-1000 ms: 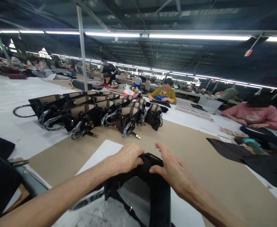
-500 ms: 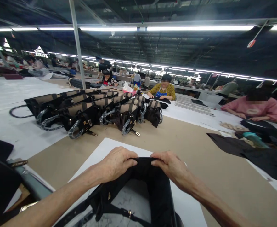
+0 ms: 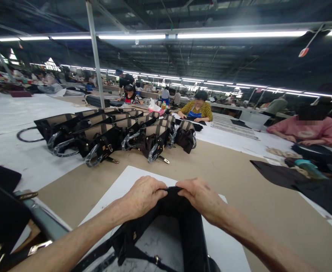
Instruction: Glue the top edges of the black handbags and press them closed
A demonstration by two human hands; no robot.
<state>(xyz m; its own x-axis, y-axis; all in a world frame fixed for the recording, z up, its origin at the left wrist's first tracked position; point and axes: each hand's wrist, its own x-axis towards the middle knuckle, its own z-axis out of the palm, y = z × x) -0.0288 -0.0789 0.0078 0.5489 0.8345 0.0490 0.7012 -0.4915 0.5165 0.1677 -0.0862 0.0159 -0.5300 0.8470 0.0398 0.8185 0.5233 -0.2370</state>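
Observation:
A black handbag point(image 3: 192, 238) stands in front of me at the bottom of the view, its opening facing me and its lower part cut off by the frame. My left hand point(image 3: 146, 196) pinches the far upper edge of the bag between thumb and fingers. Just across from it, my right hand point(image 3: 197, 194) pinches the same edge, with a short stretch of black rim between the two. A strap with small gold-coloured metal fittings hangs inside the near side. Under the bag lies a white board point(image 3: 126, 179).
Several black handbags point(image 3: 103, 132) with plastic-wrapped handles stand grouped ahead on the left. Black bag parts point(image 3: 2, 215) lie at the near left. Dark fabric pieces point(image 3: 276, 175) lie on the right. Co-workers point(image 3: 197, 107) sit across the table and at the right.
My right hand has slid slightly left along the rim, closer to my left hand. The whole view has shifted a little.

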